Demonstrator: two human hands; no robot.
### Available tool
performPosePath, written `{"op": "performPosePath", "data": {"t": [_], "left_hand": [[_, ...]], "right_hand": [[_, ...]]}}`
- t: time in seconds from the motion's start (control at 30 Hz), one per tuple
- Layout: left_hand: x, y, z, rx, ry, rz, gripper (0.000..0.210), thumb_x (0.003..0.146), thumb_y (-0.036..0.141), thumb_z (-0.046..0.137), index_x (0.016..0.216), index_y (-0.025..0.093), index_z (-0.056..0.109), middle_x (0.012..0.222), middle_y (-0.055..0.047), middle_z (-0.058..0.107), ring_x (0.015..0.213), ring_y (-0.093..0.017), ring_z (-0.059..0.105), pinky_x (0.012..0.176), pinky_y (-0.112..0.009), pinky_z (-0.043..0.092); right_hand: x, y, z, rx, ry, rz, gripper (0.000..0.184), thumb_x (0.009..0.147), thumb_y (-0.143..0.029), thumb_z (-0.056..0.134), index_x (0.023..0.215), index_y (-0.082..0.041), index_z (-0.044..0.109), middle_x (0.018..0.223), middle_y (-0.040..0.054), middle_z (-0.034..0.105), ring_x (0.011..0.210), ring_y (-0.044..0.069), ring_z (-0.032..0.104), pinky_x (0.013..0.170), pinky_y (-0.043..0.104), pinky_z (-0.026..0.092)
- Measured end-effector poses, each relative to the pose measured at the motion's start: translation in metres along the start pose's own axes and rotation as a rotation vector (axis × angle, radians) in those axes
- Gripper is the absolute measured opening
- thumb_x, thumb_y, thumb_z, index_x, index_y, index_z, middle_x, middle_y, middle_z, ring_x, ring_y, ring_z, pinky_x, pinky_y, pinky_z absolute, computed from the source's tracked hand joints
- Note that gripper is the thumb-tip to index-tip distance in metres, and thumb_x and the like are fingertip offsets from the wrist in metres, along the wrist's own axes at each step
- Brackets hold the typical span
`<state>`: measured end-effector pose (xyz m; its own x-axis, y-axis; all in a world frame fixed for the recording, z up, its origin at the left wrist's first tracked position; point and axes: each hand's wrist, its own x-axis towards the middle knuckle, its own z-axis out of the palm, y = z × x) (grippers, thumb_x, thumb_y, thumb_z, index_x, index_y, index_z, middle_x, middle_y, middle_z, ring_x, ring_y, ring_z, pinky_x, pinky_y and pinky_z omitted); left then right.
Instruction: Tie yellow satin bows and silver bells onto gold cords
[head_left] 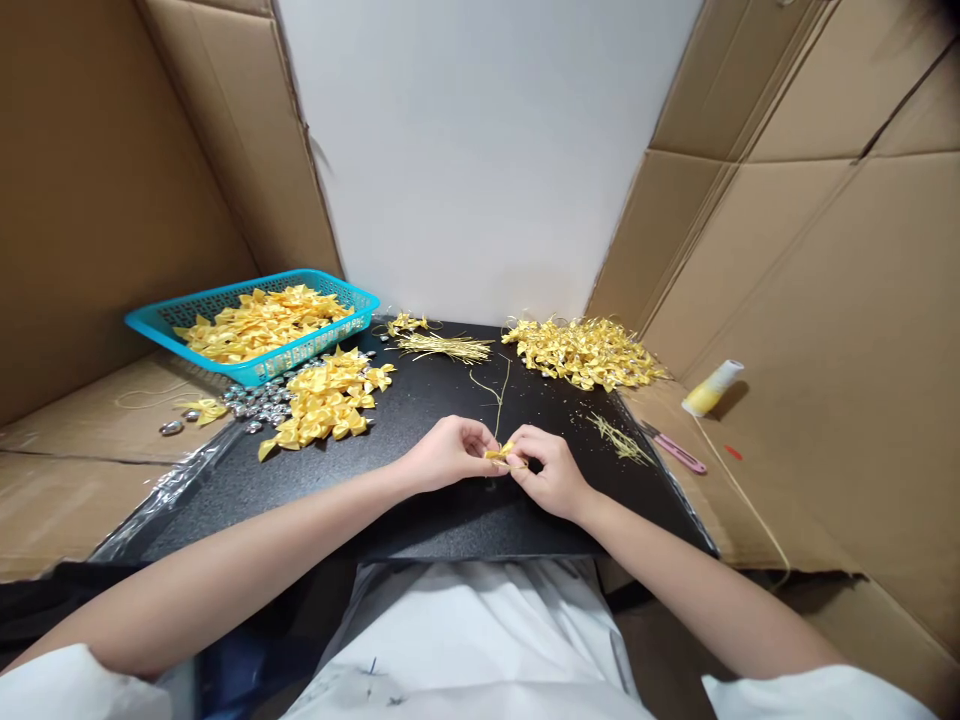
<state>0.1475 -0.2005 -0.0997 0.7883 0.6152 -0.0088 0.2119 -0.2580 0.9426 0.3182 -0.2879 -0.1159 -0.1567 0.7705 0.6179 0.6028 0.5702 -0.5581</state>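
Note:
Over the near middle of the black table (420, 515), my left hand (452, 452) and my right hand (549, 468) meet fingertip to fingertip. Pinched between them is a small yellow ribbon bow (499, 453), partly covered by the fingers. A thin gold cord (499, 398) rises from the bow and splits into two loose ends on the tabletop. Both hands have their fingers closed on the bow. Left of my left hand lies a pile of yellow bows (326, 400). Cut pieces of gold cord (621, 440) are scattered to the right of my right hand.
A turquoise basket (255, 375) of yellow bows stands at the back left, with silvery beads (262, 402) near it. Gold cord lengths (446, 347) and a heap of corded bows (585, 352) lie at the back. A pink cutter (679, 452) and a thread spool (712, 388) lie right. Cardboard walls flank the table.

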Motion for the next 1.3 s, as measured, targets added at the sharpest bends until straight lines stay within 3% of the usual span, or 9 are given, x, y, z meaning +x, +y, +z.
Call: {"op": "performPosePath", "data": {"t": [0.47,0.57,0.7,0.83,1.13,1.3], "left_hand": [[-0.0039,0.0002,0.0078,-0.059,0.074,0.077,0.032,0.067,0.038,0.076,0.079,0.011,0.064,0.068,-0.002,0.064,0.059,-0.010,0.056,0.055,-0.020,0.044],[-0.0064,0.0011,0.0082,0.013,0.136,0.189,0.028,0.072,0.036,0.073,0.081,0.013,0.061,0.068,0.000,0.062,0.059,-0.009,0.054,0.057,-0.020,0.045],[-0.0096,0.0030,0.0058,0.319,0.235,0.412,0.012,0.081,0.027,0.064,0.078,0.015,0.064,0.073,-0.001,0.059,0.060,-0.009,0.052,0.059,-0.020,0.044],[-0.0090,0.0009,0.0039,0.489,0.307,0.603,0.014,0.086,0.023,0.059,0.081,0.018,0.070,0.082,-0.004,0.061,0.070,-0.011,0.057,0.066,-0.022,0.047],[-0.0054,-0.0031,0.0027,0.576,0.419,0.736,0.012,0.085,0.023,0.061,0.082,0.022,0.072,0.078,-0.003,0.059,0.076,-0.014,0.057,0.071,-0.025,0.048],[-0.0062,-0.0022,0.0029,0.545,0.407,0.667,0.011,0.084,0.026,0.061,0.084,0.021,0.070,0.083,-0.004,0.060,0.079,-0.014,0.057,0.073,-0.026,0.049]], "right_hand": [[0.0000,0.0014,0.0006,-0.044,0.015,0.020,0.021,0.085,-0.020,0.052,0.065,-0.020,0.059,0.074,0.0039,0.061,0.071,0.016,0.054,0.066,0.030,0.045],[0.0004,0.0018,0.0002,-0.044,0.040,0.043,0.022,0.086,-0.021,0.053,0.065,-0.020,0.059,0.074,0.0040,0.060,0.071,0.016,0.054,0.065,0.029,0.045],[0.0008,0.0026,-0.0008,-0.047,0.089,0.048,0.023,0.086,-0.021,0.052,0.063,-0.019,0.057,0.073,0.0035,0.059,0.069,0.016,0.053,0.065,0.029,0.044],[0.0012,0.0022,-0.0013,-0.025,0.102,0.066,0.023,0.086,-0.020,0.051,0.063,-0.019,0.056,0.074,0.0034,0.060,0.071,0.016,0.055,0.066,0.029,0.044],[0.0008,0.0021,-0.0023,-0.031,0.139,0.079,0.022,0.084,-0.020,0.052,0.063,-0.019,0.056,0.074,0.0039,0.059,0.072,0.017,0.055,0.066,0.029,0.044],[0.0011,0.0021,-0.0026,-0.048,0.148,0.084,0.023,0.084,-0.021,0.052,0.061,-0.020,0.055,0.073,0.0038,0.059,0.072,0.017,0.055,0.067,0.030,0.044]]}}
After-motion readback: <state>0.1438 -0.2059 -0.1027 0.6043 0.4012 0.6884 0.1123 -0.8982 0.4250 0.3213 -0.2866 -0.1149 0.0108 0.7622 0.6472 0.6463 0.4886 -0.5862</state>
